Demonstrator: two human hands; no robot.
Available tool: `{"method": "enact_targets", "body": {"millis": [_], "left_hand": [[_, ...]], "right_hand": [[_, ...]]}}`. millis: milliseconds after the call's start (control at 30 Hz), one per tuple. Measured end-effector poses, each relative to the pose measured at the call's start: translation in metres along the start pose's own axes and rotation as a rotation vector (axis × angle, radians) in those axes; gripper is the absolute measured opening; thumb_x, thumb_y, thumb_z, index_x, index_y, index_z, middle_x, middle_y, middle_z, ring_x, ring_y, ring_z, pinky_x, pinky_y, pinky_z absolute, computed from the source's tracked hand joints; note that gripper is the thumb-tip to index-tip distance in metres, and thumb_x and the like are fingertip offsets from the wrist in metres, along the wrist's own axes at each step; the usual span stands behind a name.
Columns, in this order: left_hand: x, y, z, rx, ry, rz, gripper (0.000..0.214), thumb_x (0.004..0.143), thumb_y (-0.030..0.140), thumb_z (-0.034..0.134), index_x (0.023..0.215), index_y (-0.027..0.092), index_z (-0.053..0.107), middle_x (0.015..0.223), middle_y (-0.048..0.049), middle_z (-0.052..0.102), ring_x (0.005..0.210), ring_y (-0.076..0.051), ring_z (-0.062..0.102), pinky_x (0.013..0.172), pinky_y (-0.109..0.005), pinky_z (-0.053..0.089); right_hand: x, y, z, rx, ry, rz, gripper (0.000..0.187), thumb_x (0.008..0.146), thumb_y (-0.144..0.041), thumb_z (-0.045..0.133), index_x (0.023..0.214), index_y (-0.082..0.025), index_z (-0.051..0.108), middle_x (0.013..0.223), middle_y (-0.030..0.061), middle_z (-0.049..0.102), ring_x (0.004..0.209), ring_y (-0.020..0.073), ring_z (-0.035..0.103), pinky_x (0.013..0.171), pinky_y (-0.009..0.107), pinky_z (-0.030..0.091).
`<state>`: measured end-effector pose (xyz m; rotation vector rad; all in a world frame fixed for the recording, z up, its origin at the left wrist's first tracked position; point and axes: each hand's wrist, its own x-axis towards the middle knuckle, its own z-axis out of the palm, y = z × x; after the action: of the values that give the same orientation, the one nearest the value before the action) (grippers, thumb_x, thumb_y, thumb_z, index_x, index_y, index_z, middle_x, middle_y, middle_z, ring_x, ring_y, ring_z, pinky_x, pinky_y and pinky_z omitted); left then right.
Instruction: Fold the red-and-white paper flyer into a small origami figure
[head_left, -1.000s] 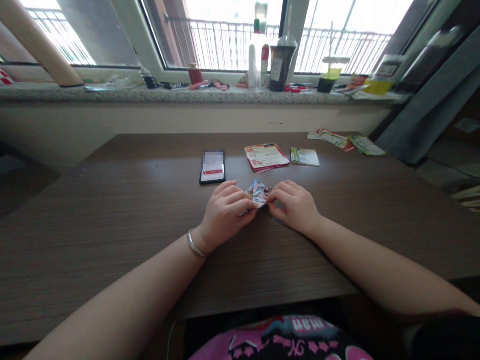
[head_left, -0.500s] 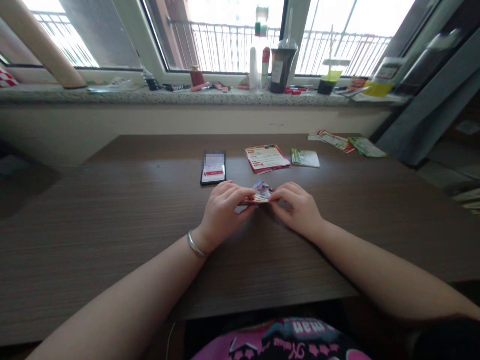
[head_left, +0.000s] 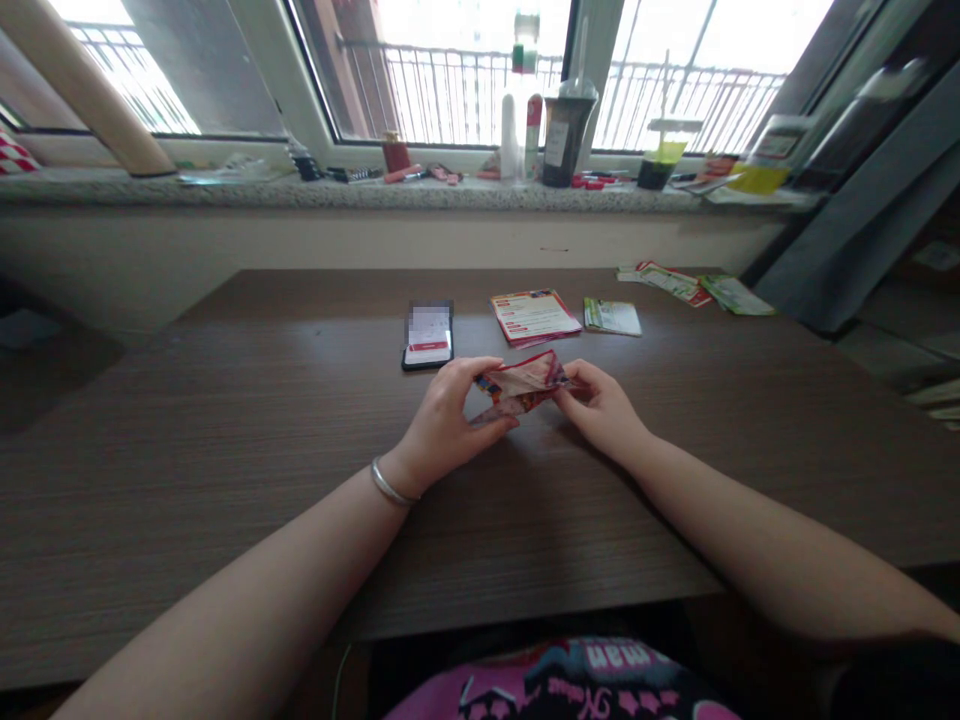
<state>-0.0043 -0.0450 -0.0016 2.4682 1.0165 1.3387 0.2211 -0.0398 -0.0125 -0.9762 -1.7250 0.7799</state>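
A folded piece of printed paper (head_left: 521, 383), red-edged and colourful, is held a little above the table between both hands. My left hand (head_left: 448, 408) grips its left side, thumb below and fingers above, with a silver bangle on the wrist. At the right end, the thumb and fingertips of my right hand (head_left: 598, 402) pinch a corner. The paper's folds stand partly apart, with a pale face toward me. Just beyond it lies a stack of red-bordered printed sheets (head_left: 535, 316), and a phone (head_left: 428, 337) with its screen lit is behind my left hand.
A smaller stack of green and white cards (head_left: 613, 316) lies right of the sheets. Further right are loose green and red paper strips (head_left: 671, 283). On the stone windowsill (head_left: 450, 198) stand a dark cup (head_left: 564, 140), bottles and small items. The brown table (head_left: 225, 440) spreads around my arms.
The paper has tilted up and its folds have spread, showing more of its pale face. My right hand has shifted slightly right; the left-hand fingers have opened wider around the paper.
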Motion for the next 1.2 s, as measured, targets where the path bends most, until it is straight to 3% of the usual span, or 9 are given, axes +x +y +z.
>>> {"method": "enact_targets", "body": {"millis": [133, 300, 400, 567, 767, 967, 1100, 1200], "left_hand": [[-0.002, -0.002, 0.001, 0.011, -0.054, -0.032, 0.068, 0.071, 0.025, 0.076, 0.131, 0.021, 0.043, 0.123, -0.0111, 0.058, 0.111, -0.026, 0.057, 0.097, -0.044, 0.047], [-0.001, -0.001, 0.001, -0.037, -0.085, -0.053, 0.066, 0.074, 0.019, 0.073, 0.132, 0.021, 0.042, 0.125, -0.0102, 0.056, 0.114, -0.023, 0.056, 0.098, -0.039, 0.047], [0.0, 0.002, -0.001, -0.01, -0.108, -0.065, 0.06, 0.076, 0.018, 0.071, 0.13, 0.021, 0.044, 0.124, -0.0092, 0.056, 0.113, -0.022, 0.055, 0.098, -0.039, 0.047], [0.002, 0.007, -0.003, 0.058, -0.178, -0.083, 0.053, 0.079, 0.019, 0.068, 0.128, 0.019, 0.048, 0.122, -0.0085, 0.057, 0.113, -0.022, 0.054, 0.098, -0.038, 0.046], [0.002, 0.009, -0.003, 0.108, -0.238, -0.079, 0.054, 0.081, 0.019, 0.065, 0.132, 0.02, 0.048, 0.121, -0.0091, 0.056, 0.109, -0.023, 0.055, 0.095, -0.038, 0.048], [0.001, 0.008, -0.002, 0.131, -0.254, -0.096, 0.05, 0.083, 0.023, 0.064, 0.131, 0.02, 0.05, 0.12, -0.0092, 0.057, 0.107, -0.023, 0.055, 0.093, -0.039, 0.048], [0.001, 0.007, -0.003, 0.133, -0.259, -0.105, 0.052, 0.083, 0.027, 0.065, 0.133, 0.02, 0.05, 0.121, -0.0098, 0.056, 0.108, -0.024, 0.055, 0.094, -0.04, 0.047], [0.002, 0.008, -0.005, 0.104, -0.261, -0.116, 0.053, 0.085, 0.036, 0.064, 0.133, 0.02, 0.051, 0.121, -0.01, 0.056, 0.108, -0.024, 0.055, 0.095, -0.039, 0.047]], "right_hand": [[0.002, 0.004, 0.001, 0.153, -0.098, 0.137, 0.021, 0.083, -0.04, 0.063, 0.083, -0.02, 0.059, 0.084, 0.0038, 0.071, 0.078, 0.0172, 0.067, 0.075, 0.033, 0.053], [0.002, 0.01, 0.001, 0.077, -0.155, 0.227, 0.019, 0.082, -0.038, 0.062, 0.086, -0.019, 0.06, 0.087, 0.0047, 0.07, 0.079, 0.0187, 0.066, 0.077, 0.036, 0.052], [0.002, 0.012, 0.002, 0.028, -0.126, 0.182, 0.017, 0.082, -0.032, 0.061, 0.093, -0.02, 0.059, 0.094, 0.0048, 0.069, 0.086, 0.0187, 0.065, 0.081, 0.036, 0.052], [0.001, 0.006, 0.001, 0.026, 0.022, 0.064, 0.042, 0.077, -0.025, 0.066, 0.115, -0.025, 0.048, 0.112, 0.0068, 0.062, 0.1, 0.0199, 0.061, 0.08, 0.035, 0.053], [0.001, 0.0, 0.0, -0.028, 0.053, 0.021, 0.038, 0.076, -0.022, 0.066, 0.111, -0.025, 0.051, 0.117, 0.0071, 0.057, 0.102, 0.0208, 0.06, 0.077, 0.035, 0.055], [0.003, 0.003, -0.003, -0.038, 0.099, 0.023, 0.047, 0.075, -0.023, 0.068, 0.116, -0.024, 0.047, 0.123, 0.0095, 0.055, 0.095, 0.0196, 0.063, 0.067, 0.032, 0.056], [0.002, -0.001, -0.006, -0.18, 0.043, -0.037, 0.036, 0.076, -0.02, 0.066, 0.11, -0.023, 0.054, 0.114, 0.008, 0.058, 0.101, 0.0207, 0.06, 0.07, 0.031, 0.056], [0.001, -0.003, -0.008, -0.211, 0.016, -0.04, 0.033, 0.076, -0.017, 0.065, 0.108, -0.022, 0.057, 0.106, 0.0066, 0.062, 0.095, 0.0189, 0.062, 0.068, 0.03, 0.055]]}}
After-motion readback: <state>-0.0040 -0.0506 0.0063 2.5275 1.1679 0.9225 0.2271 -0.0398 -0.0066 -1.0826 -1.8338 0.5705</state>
